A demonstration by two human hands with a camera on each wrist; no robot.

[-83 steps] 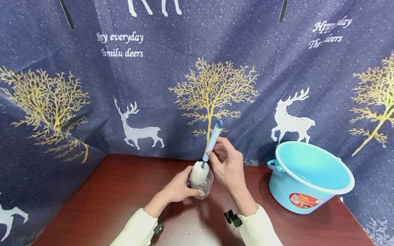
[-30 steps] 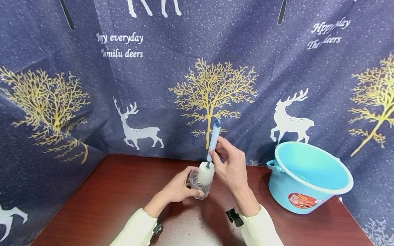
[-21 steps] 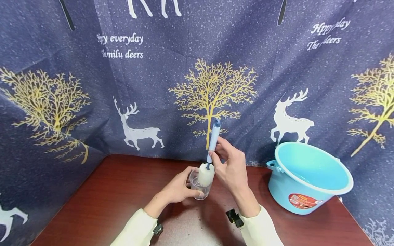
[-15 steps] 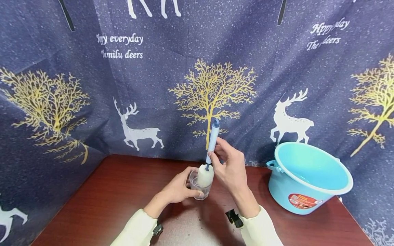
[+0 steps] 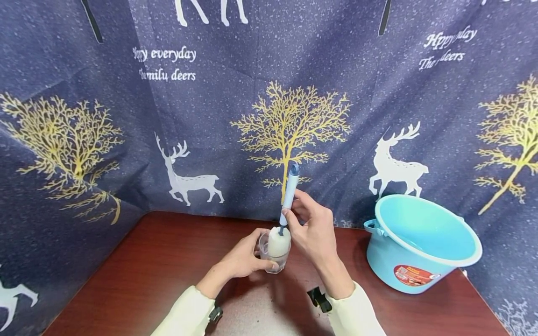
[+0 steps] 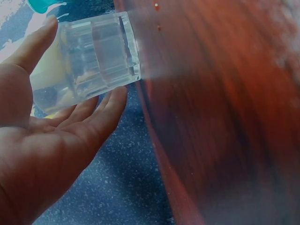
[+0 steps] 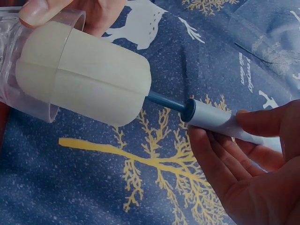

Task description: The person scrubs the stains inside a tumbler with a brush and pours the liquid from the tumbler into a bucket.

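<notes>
My left hand (image 5: 244, 255) grips a clear plastic-looking cup (image 6: 101, 54), thumb on one side and fingers on the other. A sponge cup brush (image 7: 101, 75) has its pale cream head partly inside the cup's mouth. My right hand (image 5: 313, 228) pinches the brush's light blue handle (image 5: 290, 191) between thumb and fingers, the handle tilted slightly right at its top. In the right wrist view a dark blue stem (image 7: 166, 102) joins head and handle. The cup is above or on the table; the head view does not settle which.
A light blue bucket (image 5: 414, 270) with a white rim and red label stands at the right of the reddish-brown table (image 5: 138, 280). Behind the table hangs a dark blue cloth (image 5: 235, 196) printed with deer and golden trees.
Over the last second the brush has shifted slightly left and lower into the cup, my right hand moving with it. Earlier its head moved right within the mouth. My left hand stays in place.
</notes>
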